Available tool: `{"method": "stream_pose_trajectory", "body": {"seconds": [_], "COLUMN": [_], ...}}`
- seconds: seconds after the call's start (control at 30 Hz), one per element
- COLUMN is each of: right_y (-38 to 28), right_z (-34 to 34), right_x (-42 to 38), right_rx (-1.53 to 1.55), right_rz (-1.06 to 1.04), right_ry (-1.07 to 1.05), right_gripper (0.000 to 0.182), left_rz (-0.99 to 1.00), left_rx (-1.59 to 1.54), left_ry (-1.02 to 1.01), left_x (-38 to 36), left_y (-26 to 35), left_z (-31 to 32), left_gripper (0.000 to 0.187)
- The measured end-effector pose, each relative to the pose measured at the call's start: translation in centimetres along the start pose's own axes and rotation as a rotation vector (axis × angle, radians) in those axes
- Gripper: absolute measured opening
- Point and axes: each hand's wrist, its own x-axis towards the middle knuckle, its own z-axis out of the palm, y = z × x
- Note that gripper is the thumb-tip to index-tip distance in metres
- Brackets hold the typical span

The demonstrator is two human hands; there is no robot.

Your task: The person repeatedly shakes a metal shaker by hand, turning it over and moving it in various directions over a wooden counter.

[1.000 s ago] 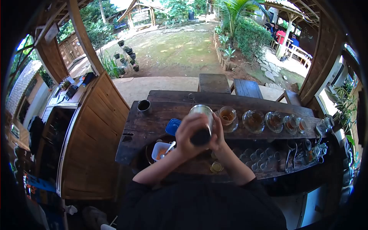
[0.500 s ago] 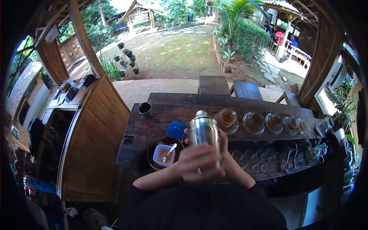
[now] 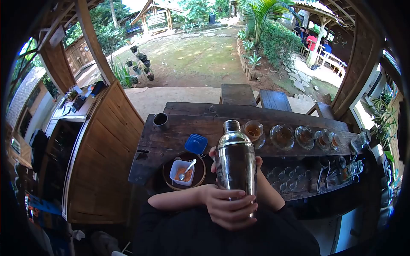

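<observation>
A shiny metal cocktail shaker (image 3: 235, 160) with its cap on stands roughly upright in front of my chest. My left hand (image 3: 232, 207) is closed round its lower part, fingers across the near side. Behind the shaker, my right hand (image 3: 259, 163) grips it higher up; its fingertips show at the left side and most of it is hidden. To the left, a white tub (image 3: 174, 172) of orange-brown contents holds a metal spoon (image 3: 188, 169) on a round dark tray (image 3: 168, 178). A blue lid (image 3: 196, 144) lies just beyond the tub.
A dark cup (image 3: 161, 120) is at the wooden counter's (image 3: 145, 147) back left. Glass cups of amber drink on saucers (image 3: 282, 137) line the right side, above several empty glasses (image 3: 290, 177). Stools (image 3: 237, 94) stand beyond; people (image 3: 313, 42) sit far off at right.
The shaker has tilted from pointing away to more upright and shifted slightly right. My left hand has moved lower with it and is no longer blurred.
</observation>
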Motion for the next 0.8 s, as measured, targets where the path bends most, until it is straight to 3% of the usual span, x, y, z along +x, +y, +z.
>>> {"method": "stream_pose_trajectory", "body": {"seconds": [0.03, 0.1, 0.13, 0.17, 0.2, 0.23, 0.3, 0.33, 0.37, 0.4, 0.43, 0.5, 0.53, 0.57, 0.63, 0.7, 0.73, 0.8], "right_y": [-0.1, -0.5, -0.7, 0.0, 0.1, -0.1, 0.1, 0.1, 0.1, 0.1, -0.3, -0.8, -0.6, -0.6, -1.4, -1.7, -1.5, -1.4], "right_z": [-0.4, -2.6, -5.3, 0.0, -2.3, -4.8, -0.9, -0.8, -0.8, -1.4, -1.6, -6.2, -0.4, -1.3, -4.0, 0.6, 1.0, 0.9], "right_x": [-0.1, -1.3, -2.9, -0.5, -1.7, -2.5, -0.8, -0.3, 0.2, -0.2, -0.6, -2.3, 0.1, -0.4, -1.3, 0.6, 0.7, 0.6], "right_rx": [0.004, 0.023, 0.164, -0.523, -0.191, 0.127, -0.009, -0.012, -0.017, 0.028, -0.035, 0.039, -0.52, -0.516, -0.158, -0.19, -0.206, -0.178], "right_rz": [0.0, -0.013, -0.034, -0.092, -0.072, -0.049, -0.005, -0.001, 0.001, -0.005, -0.028, -0.035, -0.099, -0.1, -0.019, -0.004, -0.01, -0.006], "right_ry": [0.004, 0.491, 0.706, 0.993, 0.854, 0.695, 0.342, 0.192, 0.044, 0.105, 0.265, 0.717, 0.981, 0.978, 0.701, 0.317, 0.235, 0.161], "right_gripper": [0.09, 0.083, 0.075, 0.068, 0.07, 0.072, 0.092, 0.094, 0.096, 0.097, 0.088, 0.078, 0.07, 0.07, 0.091, 0.096, 0.096, 0.098], "left_rz": [-0.005, -0.01, -0.411, -0.806, -0.744, -0.621, -0.187, -0.191, -0.048, 0.095, 0.014, -0.513, -0.754, -0.753, -0.5, -0.218, -0.019, -0.003], "left_rx": [0.115, 0.34, 0.119, -0.111, -0.071, -0.063, -0.073, -0.075, -0.069, -0.063, 0.058, 0.0, -0.069, -0.066, -0.02, 0.003, 0.089, 0.055], "left_ry": [-0.103, -0.312, -0.064, 0.187, 0.243, 0.172, 0.125, 0.122, 0.087, 0.053, -0.048, 0.04, 0.188, 0.184, 0.051, 0.112, 0.193, 0.198], "left_x": [-2.0, -4.5, -3.4, -1.8, -0.7, 0.9, -0.5, 0.3, 1.7, 2.5, -1.0, -0.4, -1.7, -1.3, 0.5, 2.3, 3.1, 2.8], "left_y": [-0.3, -0.5, -1.8, -2.8, -2.3, -1.1, 1.1, 0.9, 0.5, 0.3, 0.1, -2.5, -3.6, -3.2, -1.9, 0.4, 0.7, 0.1], "left_z": [1.0, 2.3, 2.2, 1.7, 1.0, 0.0, 0.9, 0.3, -0.7, -1.2, 0.6, 0.7, 1.5, 1.0, -0.5, -1.2, -0.9, -0.6], "left_gripper": [0.055, 0.081, 0.065, 0.049, 0.037, 0.026, 0.021, 0.021, 0.022, 0.023, 0.067, 0.049, 0.052, 0.052, 0.051, 0.044, 0.042, 0.034]}}
